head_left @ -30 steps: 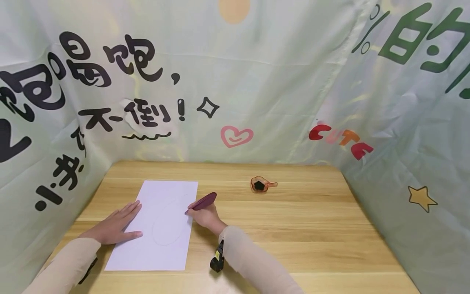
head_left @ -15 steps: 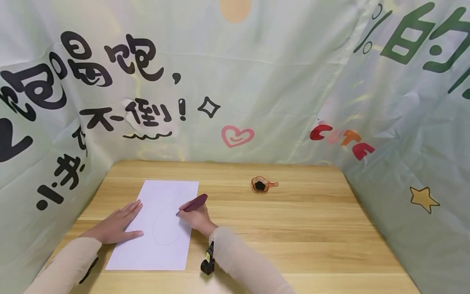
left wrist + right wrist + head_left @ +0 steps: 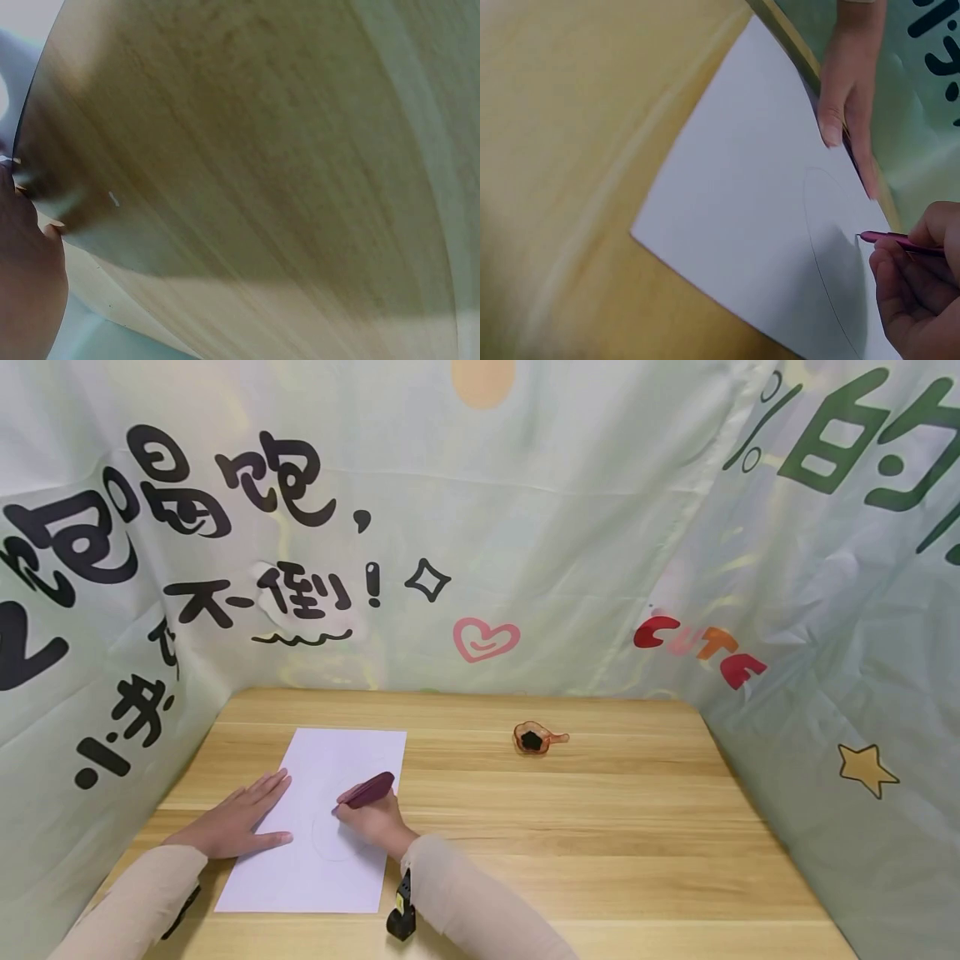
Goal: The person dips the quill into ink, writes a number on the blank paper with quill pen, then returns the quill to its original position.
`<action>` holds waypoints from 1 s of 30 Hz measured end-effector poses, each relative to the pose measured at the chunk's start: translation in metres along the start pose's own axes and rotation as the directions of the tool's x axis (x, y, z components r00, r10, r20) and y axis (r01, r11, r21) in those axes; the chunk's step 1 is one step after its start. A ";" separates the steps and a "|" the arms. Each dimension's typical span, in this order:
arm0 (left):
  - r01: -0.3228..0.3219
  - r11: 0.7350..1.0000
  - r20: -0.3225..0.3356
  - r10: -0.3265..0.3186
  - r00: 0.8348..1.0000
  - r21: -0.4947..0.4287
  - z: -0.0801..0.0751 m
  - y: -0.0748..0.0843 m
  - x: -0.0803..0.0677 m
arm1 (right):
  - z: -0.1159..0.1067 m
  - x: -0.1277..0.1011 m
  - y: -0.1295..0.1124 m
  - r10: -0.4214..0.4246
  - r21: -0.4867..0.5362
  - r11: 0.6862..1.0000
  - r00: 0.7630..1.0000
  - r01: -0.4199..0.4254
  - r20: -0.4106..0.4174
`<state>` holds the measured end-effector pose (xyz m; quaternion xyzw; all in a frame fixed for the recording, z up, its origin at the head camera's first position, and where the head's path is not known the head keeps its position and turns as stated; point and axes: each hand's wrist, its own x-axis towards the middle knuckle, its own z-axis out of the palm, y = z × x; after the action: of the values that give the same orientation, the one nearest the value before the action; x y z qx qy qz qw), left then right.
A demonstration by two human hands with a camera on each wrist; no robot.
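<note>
A person draws at a wooden desk walled on three sides by printed cloth. The right hand pinches a dark red pen with curled fingers, its tip set on a sheet of paper that lies flat on the desk's left half, the near edge just short of the front rim. A faint oval already runs across the sheet, and in the right wrist view the tip meets the paper at the oval's line, so the step in hand looks like tracing or closing that curve. The left hand lies open, fingers straight, pressing the sheet's left edge to hold it in place; the left wrist view shows only desk grain and a sliver of that hand. To carry the line on would likely call for a light, even sweep from the wrist, with the flat hand keeping its pressure so the paper does not slide. Room is tight to the left, where the cloth wall stands close to the pressing hand; to the right the desk runs open, with only a small orange dish well apart near the back.
</note>
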<state>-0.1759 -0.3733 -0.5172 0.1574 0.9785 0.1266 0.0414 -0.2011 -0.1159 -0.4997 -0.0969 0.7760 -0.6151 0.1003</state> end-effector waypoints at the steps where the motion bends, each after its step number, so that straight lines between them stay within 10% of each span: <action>1: 0.002 1.000 0.010 -0.002 1.000 0.004 -0.001 0.001 0.000 | 0.002 -0.001 0.000 -0.011 0.009 1.000 1.000 0.011 0.004; 24: -0.041 0.999 -0.070 0.042 0.997 0.009 0.006 -0.004 -0.001 | 0.016 -0.016 -0.007 0.045 0.020 0.999 0.998 -0.046 0.054; 30: -0.005 1.000 -0.001 0.005 1.000 0.001 0.003 -0.004 0.001 | 0.016 -0.017 -0.007 0.006 0.010 1.000 0.998 -0.007 0.062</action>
<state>-0.1776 -0.3755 -0.5214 0.1598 0.9782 0.1260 0.0406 -0.1802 -0.1282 -0.4955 -0.1129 0.7696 -0.6156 0.1267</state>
